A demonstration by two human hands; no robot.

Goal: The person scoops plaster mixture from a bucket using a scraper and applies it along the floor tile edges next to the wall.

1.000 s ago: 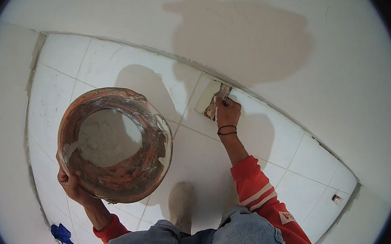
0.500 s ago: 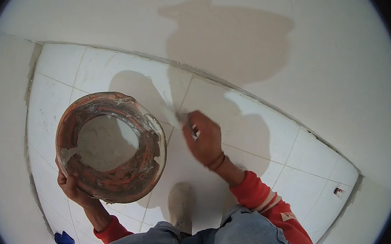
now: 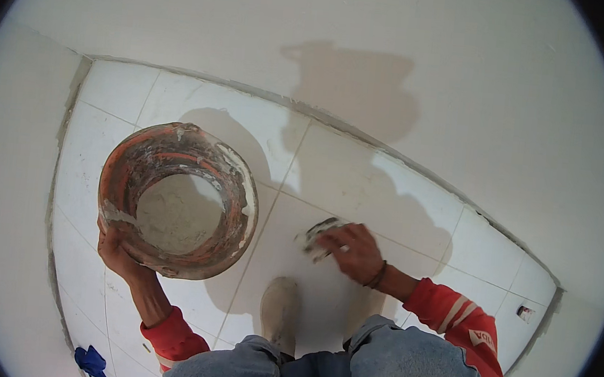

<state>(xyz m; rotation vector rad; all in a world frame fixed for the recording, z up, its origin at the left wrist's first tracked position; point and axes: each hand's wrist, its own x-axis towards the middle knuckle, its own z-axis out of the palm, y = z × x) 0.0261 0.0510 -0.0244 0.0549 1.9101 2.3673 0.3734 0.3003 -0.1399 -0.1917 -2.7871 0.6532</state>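
Observation:
My left hand point(image 3: 118, 251) grips the near left rim of a round, worn orange-brown bucket point(image 3: 237, 204), its fingers partly hidden by the wall. Dried whitish smears coat the bucket's inside and rim. Grey-white plaster paste point(image 3: 179, 214) covers its bottom. To the right of the bucket, apart from it, my right hand point(image 3: 359, 254) is closed around a putty knife point(image 3: 318, 239) smeared with white paste. Motion blurs the knife, so its exact shape is hard to make out.
White floor tiles point(image 3: 307, 289) meet a pale wall point(image 3: 482, 96) along a rough, grey-edged joint. A blue crumpled item point(image 3: 93, 363) lies at the lower left. Near the right wall sits a small red and white item point(image 3: 524, 313). My boot point(image 3: 281, 309) stands below the bucket.
My right hand with the putty knife has moved right and nearer to me, away from the bucket. The bucket has shifted slightly up and right in view, still in my left hand.

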